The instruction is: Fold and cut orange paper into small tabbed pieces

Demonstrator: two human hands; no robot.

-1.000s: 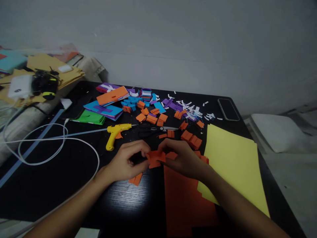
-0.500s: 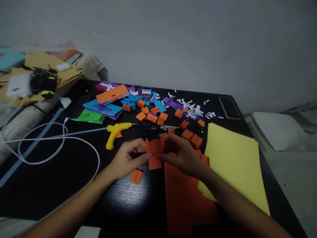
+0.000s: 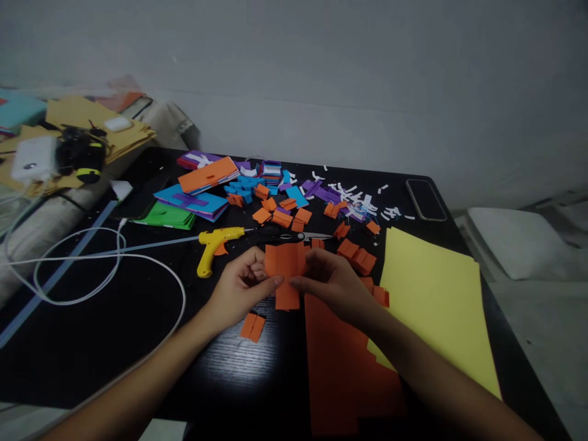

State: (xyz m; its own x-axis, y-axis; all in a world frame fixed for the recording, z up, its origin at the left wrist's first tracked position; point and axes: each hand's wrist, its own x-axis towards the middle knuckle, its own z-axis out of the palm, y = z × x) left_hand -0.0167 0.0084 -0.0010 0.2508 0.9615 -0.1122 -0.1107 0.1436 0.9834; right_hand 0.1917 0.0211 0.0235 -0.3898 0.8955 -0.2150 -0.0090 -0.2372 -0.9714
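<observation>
Between both hands an orange piece of folded paper (image 3: 286, 269) is held up over the black table, wider at its top than at its lower flap. My left hand (image 3: 245, 285) pinches its left side, thumb in front and fingers curled behind. On the other side my right hand (image 3: 337, 285) grips it the same way. A small folded orange paper (image 3: 252, 327) lies on the table below my left hand. Under my right wrist is a large orange sheet (image 3: 346, 367). Scissors (image 3: 307, 236) lie just beyond the held paper, their handles partly hidden.
A yellow glue gun (image 3: 215, 245) lies left of my hands, near a looping white cable (image 3: 181, 294). Yellow sheets (image 3: 436, 306) are at right, with a phone (image 3: 425, 199) behind. Folded colored papers (image 3: 209, 176) and white scraps (image 3: 351, 196) cover the back of the table (image 3: 114, 331).
The upper part of the orange paper has opened out wider and flatter between my hands. Both hands have shifted only slightly.
</observation>
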